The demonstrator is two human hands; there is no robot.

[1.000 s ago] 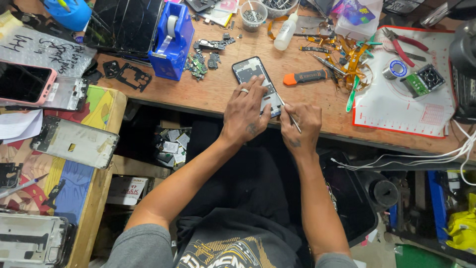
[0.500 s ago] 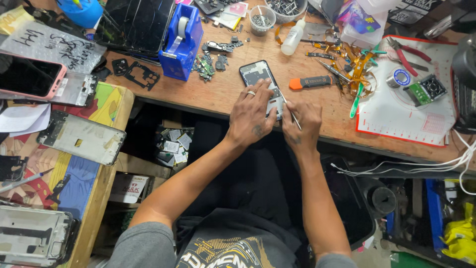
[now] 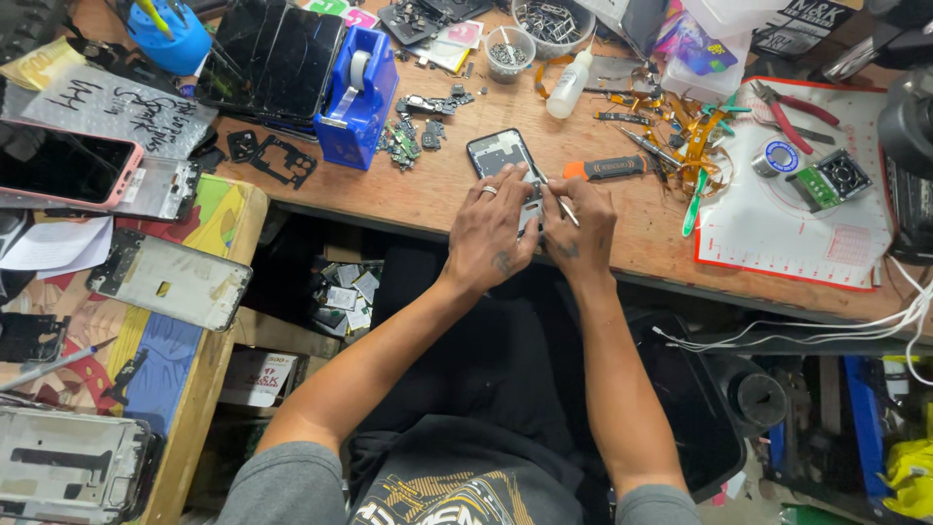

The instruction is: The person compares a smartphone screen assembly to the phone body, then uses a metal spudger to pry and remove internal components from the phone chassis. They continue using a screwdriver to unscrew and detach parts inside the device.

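Lying face down on the wooden workbench [image 3: 437, 194], a little above the middle of the frame, the opened dark smartphone with its back cover off [image 3: 501, 156] shows its inner parts at the upper end, while its lower end is covered by both hands. The left hand [image 3: 491, 228], a ring on one finger, presses flat over the phone's lower half with fingers curled down onto it. The right hand [image 3: 580, 222] sits just beside it, touching it, and pinches a thin metal tool [image 3: 556, 199] between thumb and fingers, the tip pointing up-left at the phone's edge.

Just right of the phone lies an orange-and-black handled screwdriver [image 3: 607, 167]. Up-left of it stands a blue tape dispenser with a white roll [image 3: 358, 92], and small dark circuit parts [image 3: 408, 136] are scattered between the two. A white squeeze bottle [image 3: 569, 86] lies above the phone. At the right of the frame a white red-edged work mat [image 3: 777, 233] carries red-handled pliers [image 3: 792, 112]. At the far left rests a pink-cased phone [image 3: 63, 165].
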